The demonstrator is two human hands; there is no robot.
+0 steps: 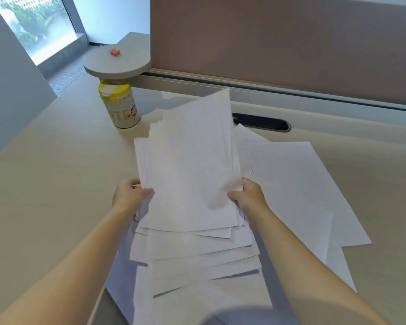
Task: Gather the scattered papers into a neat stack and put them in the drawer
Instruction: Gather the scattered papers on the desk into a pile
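A loose, uneven bundle of white papers (190,165) is held up over the desk, its edges fanned out and not aligned. My left hand (129,198) grips its left edge and my right hand (249,195) grips its right edge. More white sheets (295,184) lie flat on the desk to the right, overlapping one another. Other sheets (197,296) lie under the bundle near the front edge. No drawer is in view.
A yellow-lidded canister (120,104) stands on the beige desk (56,184) behind the papers at the left. A round grey shelf (117,62) with small pink items sits above it. A brown partition panel (279,38) closes the back, with a black cable slot (260,121) below.
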